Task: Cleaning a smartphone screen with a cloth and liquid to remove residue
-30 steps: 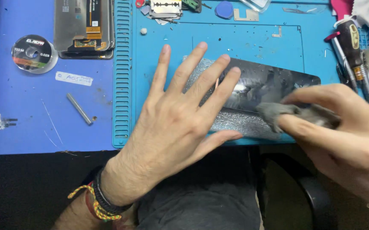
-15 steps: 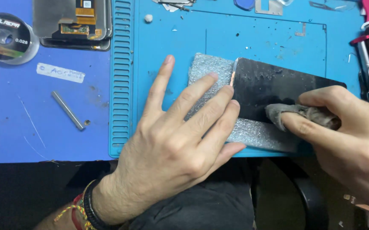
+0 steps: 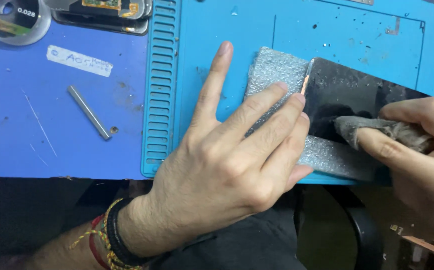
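Right hand (image 3: 417, 155), partly cut off at frame edge: fingers curled tight round a grey cloth (image 3: 377, 131), pressing it on a dark glass panel (image 3: 349, 95); panel's right end hidden under that hand. Left hand (image 3: 232, 160): flat, fingers spread, gripping nothing, resting on bubble-wrap sheet (image 3: 277, 70) w/ fingertips at panel's left edge. Wrap lies under panel on teal mat (image 3: 217, 25), on blue surface (image 3: 27, 140). Nearby: metal rod (image 3: 89, 111), white label (image 3: 79, 60), wire spool (image 3: 12, 17) & device tray (image 3: 102, 10), both cut off at top.
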